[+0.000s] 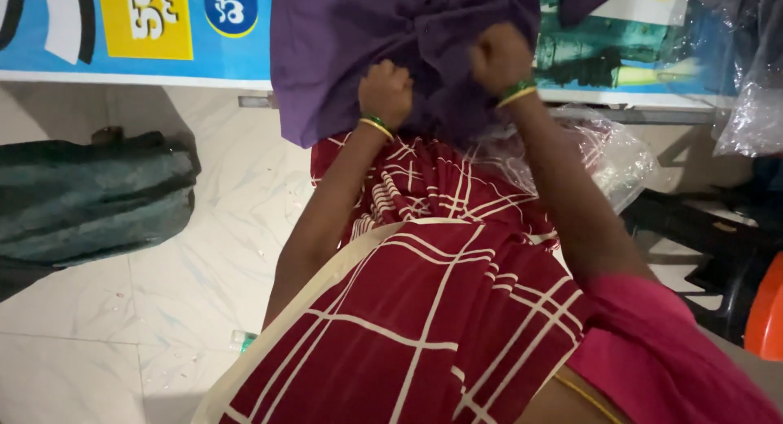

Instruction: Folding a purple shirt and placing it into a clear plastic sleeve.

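View from a head camera looking down past a red checked dress with cream lines (pixel 424 310). Both arms reach forward to a purple cloth (pixel 342 57), held up in the air just above the dress. The left hand (pixel 385 92) is closed in a fist, gripping a bunch of the cloth near its lower edge. The right hand (pixel 499 59), also a tight fist, grips the cloth just beside it, slightly higher. Each wrist wears green and gold bangles. The cloth hangs loose and rumpled between the fists, with no neat fold showing yet, so the handling looks to be at an early stage. To the left of the cloth lies a dark green bag (pixel 90 196) on a white tiled floor (pixel 204 269). To the right of the cloth, clear plastic wrap (pixel 612 151) lies crumpled.
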